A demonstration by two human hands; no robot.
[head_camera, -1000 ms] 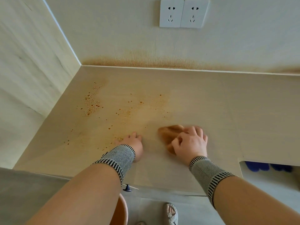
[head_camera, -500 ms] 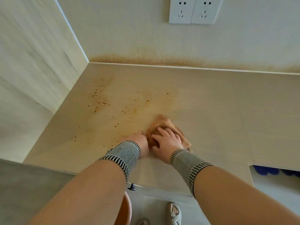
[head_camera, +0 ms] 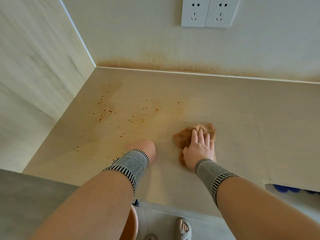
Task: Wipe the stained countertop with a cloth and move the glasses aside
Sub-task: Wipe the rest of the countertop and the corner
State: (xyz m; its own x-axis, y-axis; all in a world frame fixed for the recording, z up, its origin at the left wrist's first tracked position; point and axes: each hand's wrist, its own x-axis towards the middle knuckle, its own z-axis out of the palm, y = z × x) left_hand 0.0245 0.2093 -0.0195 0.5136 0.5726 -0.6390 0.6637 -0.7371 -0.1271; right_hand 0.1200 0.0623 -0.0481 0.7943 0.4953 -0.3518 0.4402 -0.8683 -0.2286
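A pale beige countertop (head_camera: 242, 127) carries orange-brown stain spots (head_camera: 105, 108) toward its back left corner. My right hand (head_camera: 199, 146) lies flat with straight fingers on a crumpled orange-brown cloth (head_camera: 183, 138), pressing it onto the counter just right of the stains. My left hand (head_camera: 143, 148) rests on the countertop to the left of the cloth; its fingers are hidden behind the wrist and its striped grey wristband. No glasses are in view.
A stained band runs along the foot of the back wall (head_camera: 173, 64) under two white sockets (head_camera: 206, 12). A side wall (head_camera: 34, 66) closes the left. Below the counter edge are an orange basin rim (head_camera: 133, 226), a sandalled foot (head_camera: 184, 228) and blue objects (head_camera: 285, 189).
My right hand has slid the cloth to the right and a little forward, and its fingers have flattened out on it. My left hand has stayed in place on the counter.
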